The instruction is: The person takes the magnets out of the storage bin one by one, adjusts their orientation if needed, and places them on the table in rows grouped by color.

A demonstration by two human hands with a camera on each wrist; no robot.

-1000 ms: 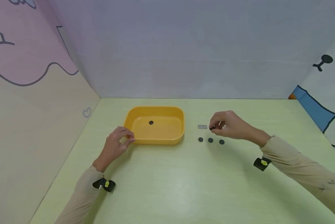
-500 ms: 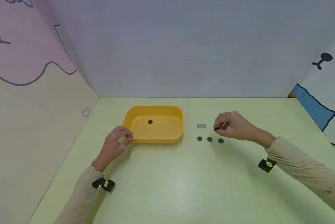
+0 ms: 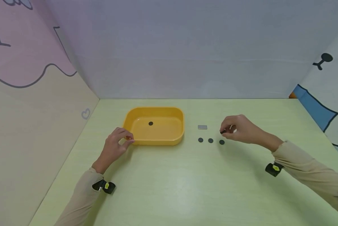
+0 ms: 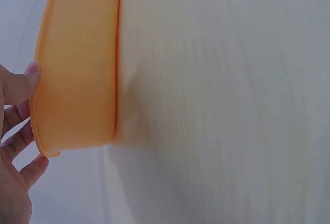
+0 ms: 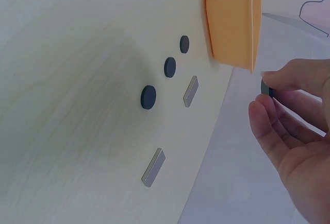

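Observation:
A yellow tray (image 3: 177, 136) stands on the green table with one dark disc (image 3: 150, 123) lying in it. My left hand (image 3: 128, 139) grips the tray's near left corner, its fingertips (image 4: 31, 72) curled round the rim (image 4: 49, 131). To the right of the tray, my right hand (image 3: 225, 131) hovers just above the table and pinches a small dark disc (image 5: 265, 88) between thumb and finger. Below it three more dark discs (image 3: 210, 140) lie in a row. A grey bar (image 3: 202, 127) lies behind them.
The right wrist view shows a second grey bar (image 5: 153, 168) on the table, under my right hand. Panel walls close off the left, back and right sides. The near half of the green table (image 3: 169, 188) is bare.
My right hand has drifted to the right, away from the grey bar, still pinching the dark disc. The left hand has stayed on the tray's corner.

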